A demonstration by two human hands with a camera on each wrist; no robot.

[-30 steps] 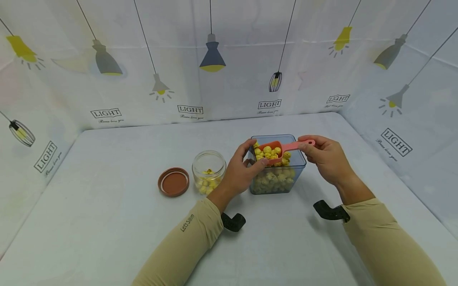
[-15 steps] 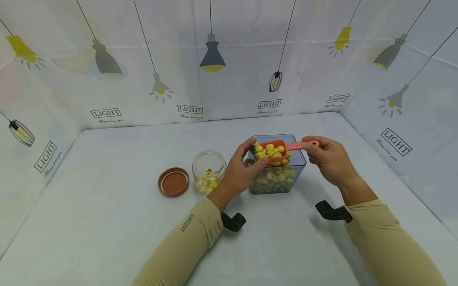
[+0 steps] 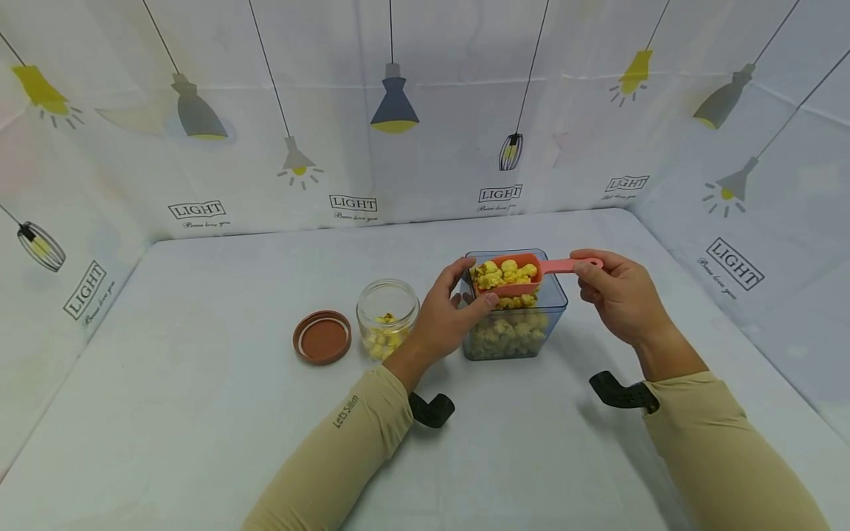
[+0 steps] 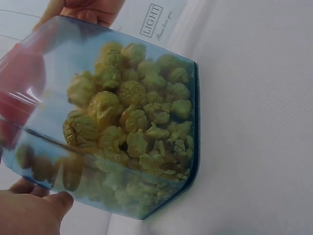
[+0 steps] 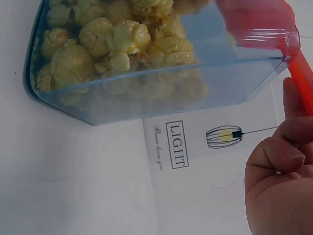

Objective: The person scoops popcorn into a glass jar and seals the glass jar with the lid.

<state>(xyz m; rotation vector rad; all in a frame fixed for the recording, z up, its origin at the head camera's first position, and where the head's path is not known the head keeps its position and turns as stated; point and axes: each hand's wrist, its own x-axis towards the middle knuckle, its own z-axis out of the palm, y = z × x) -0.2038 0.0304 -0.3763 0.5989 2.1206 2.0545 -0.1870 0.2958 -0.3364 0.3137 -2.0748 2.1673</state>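
Note:
My right hand (image 3: 617, 295) pinches the handle of a coral-pink scoop (image 3: 558, 265) heaped with yellow popcorn (image 3: 508, 273). The scoop's bowl sits at the mouth of a clear blue-tinted plastic container (image 3: 551, 324), which is roughly half full of popcorn. My left hand (image 3: 446, 313) holds that container at its left side, thumb at the front by the rim and fingers toward the back. In the left wrist view, popcorn (image 4: 132, 98) piles against the container wall and the pink scoop (image 4: 22, 88) shows through it. The right wrist view has the handle (image 5: 301, 81) between thumb and fingers.
Just left of the container stands a round clear jar (image 3: 388, 302) with no lid on, some popcorn at its bottom. A brown lid (image 3: 322, 338) lies beside it on the white tabletop (image 3: 199, 369). A lamp-print cloth (image 3: 265, 110) hangs around the table.
My right hand has moved slightly to the right and up with the loaded scoop, whose bowl has lifted toward the container's rim. The left hand and the container have stayed in place.

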